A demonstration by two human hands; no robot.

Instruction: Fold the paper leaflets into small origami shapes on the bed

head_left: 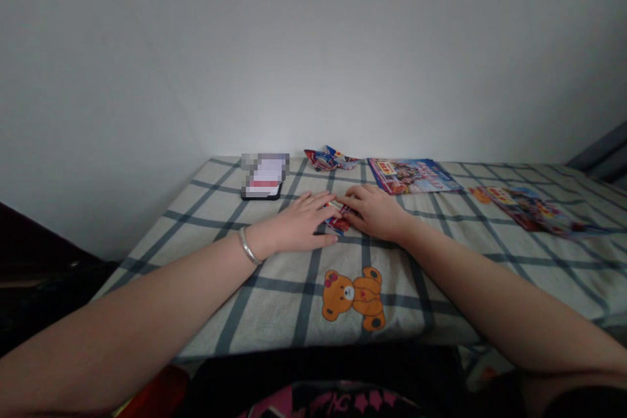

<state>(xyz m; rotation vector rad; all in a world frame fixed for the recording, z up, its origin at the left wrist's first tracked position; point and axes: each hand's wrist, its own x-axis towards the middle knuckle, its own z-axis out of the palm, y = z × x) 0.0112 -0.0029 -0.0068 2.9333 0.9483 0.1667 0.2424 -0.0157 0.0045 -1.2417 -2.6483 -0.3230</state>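
Pale wall [313, 52] rises behind a checked, cloth-covered bench [267, 313], where a colourful leaflet [541, 211] lies well to the right of a printed bear [365, 297] and a leaflet pile [416, 176] lies beyond the bear, to its right. Just beyond the bear, the left hand [296, 223] and the right hand [378, 212] lie close together, fingers slightly apart, while a phone [267, 171] lies farther back to the bear's left and a folded paper shape [330, 160] farther beyond it. Smallest of all, a creased printed paper [337, 225] sits just beyond the bear, beneath both sets of fingers.
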